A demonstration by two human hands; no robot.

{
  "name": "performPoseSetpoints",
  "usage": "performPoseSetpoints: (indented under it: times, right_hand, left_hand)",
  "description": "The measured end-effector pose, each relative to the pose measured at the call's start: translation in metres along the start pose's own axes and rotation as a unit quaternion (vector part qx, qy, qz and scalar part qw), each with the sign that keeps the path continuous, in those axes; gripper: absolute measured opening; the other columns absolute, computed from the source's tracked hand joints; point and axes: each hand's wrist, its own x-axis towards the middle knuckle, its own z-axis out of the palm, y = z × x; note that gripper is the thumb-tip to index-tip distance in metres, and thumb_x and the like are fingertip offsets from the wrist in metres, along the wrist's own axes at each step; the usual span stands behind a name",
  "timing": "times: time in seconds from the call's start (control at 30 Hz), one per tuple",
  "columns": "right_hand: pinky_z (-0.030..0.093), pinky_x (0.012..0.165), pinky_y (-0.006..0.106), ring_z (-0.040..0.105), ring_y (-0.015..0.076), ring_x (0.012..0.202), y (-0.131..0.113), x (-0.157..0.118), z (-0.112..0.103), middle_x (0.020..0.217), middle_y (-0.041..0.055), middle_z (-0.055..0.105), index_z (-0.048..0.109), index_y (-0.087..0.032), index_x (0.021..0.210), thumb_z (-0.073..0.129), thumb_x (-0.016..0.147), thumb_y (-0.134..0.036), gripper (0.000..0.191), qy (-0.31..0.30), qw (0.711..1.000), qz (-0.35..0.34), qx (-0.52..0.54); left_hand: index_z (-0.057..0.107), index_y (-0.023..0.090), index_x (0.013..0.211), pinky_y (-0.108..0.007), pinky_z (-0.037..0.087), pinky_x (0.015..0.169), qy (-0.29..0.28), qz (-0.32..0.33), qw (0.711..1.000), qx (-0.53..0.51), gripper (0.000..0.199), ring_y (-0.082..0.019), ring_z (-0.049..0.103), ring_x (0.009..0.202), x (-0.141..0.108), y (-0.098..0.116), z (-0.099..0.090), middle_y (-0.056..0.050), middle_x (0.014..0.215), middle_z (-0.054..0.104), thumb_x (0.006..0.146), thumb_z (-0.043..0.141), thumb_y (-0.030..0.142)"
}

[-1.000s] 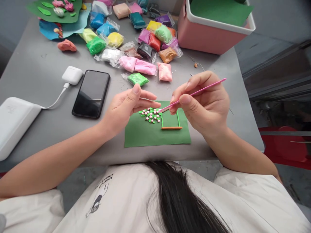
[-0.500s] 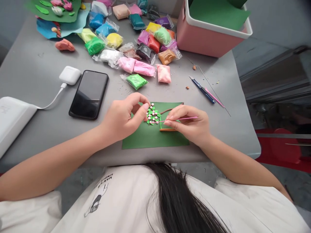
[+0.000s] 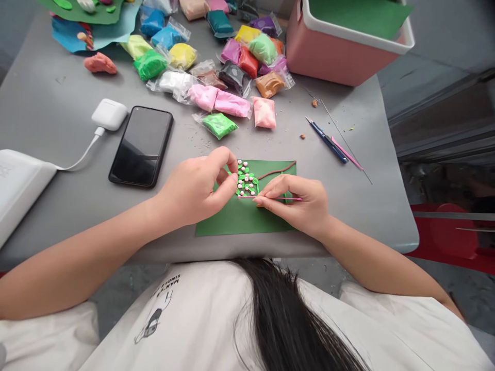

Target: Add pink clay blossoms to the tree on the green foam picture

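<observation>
A green sheet [image 3: 232,221] lies by the table's front edge. On it is a cluster of small pale pink clay balls and green clay leaves [image 3: 246,179], with a brown clay strand [image 3: 276,170] running to the upper right. My right hand [image 3: 303,201] pinches a thin pink stick [image 3: 247,197], whose left tip reaches the lower edge of the cluster. At the cluster's left side is my left hand [image 3: 197,185], thumb and forefinger brought together. Whatever may be between those fingertips is too small to make out. My right hand covers part of the sheet's right side.
Several bags of coloured clay [image 3: 232,103] spread across the back. A pink basket [image 3: 328,56] stands at the back right. Pens [image 3: 328,141] and a thin wire lie to the right. A phone [image 3: 141,147], a white earphone case [image 3: 109,114] and a cabled power bank [image 3: 23,185] are left.
My right hand has moved slightly left and down, and the pink stick's tip now sits at the cluster's lower edge. My left hand stays beside the cluster. The view has shifted a little.
</observation>
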Motion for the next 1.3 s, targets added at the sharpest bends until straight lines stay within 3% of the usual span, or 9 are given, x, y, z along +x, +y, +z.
performPoseSetpoints:
  times: [0.6, 0.87, 1.1, 1.3]
  right_hand:
    - [0.060, 0.059, 0.031, 0.075, 0.0182, 0.064, 0.0003, -0.0012, 0.0036, 0.071, 0.0025, 0.079, 0.070, -0.024, 0.071, 0.088, 0.083, -0.023, 0.022, -0.006, 0.999, 0.011, -0.039]
    - [0.060, 0.059, 0.032, 0.075, 0.0185, 0.064, 0.0006, -0.0014, 0.0030, 0.072, 0.0024, 0.079, 0.070, -0.024, 0.070, 0.088, 0.083, -0.023, 0.022, -0.013, 0.999, 0.022, -0.042]
    - [0.059, 0.060, 0.031, 0.074, 0.0171, 0.064, 0.0011, -0.0013, 0.0036, 0.072, 0.0020, 0.078, 0.069, -0.022, 0.072, 0.088, 0.084, -0.020, 0.023, -0.018, 0.999, 0.004, -0.050]
    - [0.059, 0.060, 0.030, 0.073, 0.0165, 0.065, 0.0023, -0.0022, 0.0030, 0.073, 0.0013, 0.077, 0.068, -0.023, 0.074, 0.086, 0.085, -0.018, 0.022, -0.021, 0.998, -0.012, -0.050]
  left_hand:
    - [0.050, 0.025, 0.093, -0.030, 0.039, 0.061, -0.017, 0.033, 0.999, 0.027, 0.010, -0.023, 0.076, 0.082, -0.0003, -0.0078, 0.0080, -0.001, 0.082, 0.079, 0.084, 0.049, 0.022]
    - [0.048, 0.026, 0.092, -0.031, 0.041, 0.064, -0.031, 0.039, 0.998, 0.026, 0.012, -0.022, 0.071, 0.074, 0.0004, -0.0078, 0.0078, -0.001, 0.080, 0.078, 0.082, 0.050, 0.020]
    - [0.050, 0.024, 0.089, -0.031, 0.043, 0.066, -0.039, 0.059, 0.997, 0.017, 0.009, -0.025, 0.075, 0.087, -0.0001, -0.0079, 0.0090, -0.003, 0.083, 0.078, 0.082, 0.047, 0.021]
    - [0.055, 0.022, 0.086, -0.031, 0.046, 0.067, -0.037, 0.077, 0.996, 0.027, 0.012, -0.023, 0.074, 0.083, -0.0012, -0.0095, 0.0091, -0.004, 0.084, 0.078, 0.085, 0.044, 0.021]
